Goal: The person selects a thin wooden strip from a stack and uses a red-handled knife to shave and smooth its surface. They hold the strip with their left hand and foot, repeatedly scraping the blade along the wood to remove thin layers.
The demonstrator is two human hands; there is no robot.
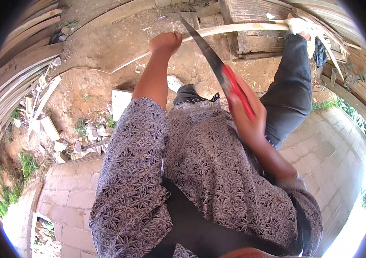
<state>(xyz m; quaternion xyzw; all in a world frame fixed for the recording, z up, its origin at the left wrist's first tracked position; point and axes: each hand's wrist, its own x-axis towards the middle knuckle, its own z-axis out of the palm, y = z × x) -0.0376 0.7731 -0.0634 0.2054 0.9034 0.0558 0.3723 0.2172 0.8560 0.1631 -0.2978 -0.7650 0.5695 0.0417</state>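
My left hand [166, 44] is closed in a fist around a long, thin wooden strip [239, 28], which bends in a shallow arc to the right and tapers to a point below the fist on the left. In my right hand [248, 114] I grip the red handle of a hand saw [206, 49]. Its dark, tapering blade points up and away, crossing the strip just right of my left fist. Whether the teeth touch the wood I cannot tell. My right foot [297, 26], in a pale shoe, is raised at the strip's far right end, on or against the wood there.
A wooden block or crate [258, 43] stands under the strip at the far right. Stacked boards [24, 64] line the left side. Offcuts [90, 131] lie on the dirt at left, with a pale block [121, 103] beside my left arm. Block walls [77, 189] stand nearest me.
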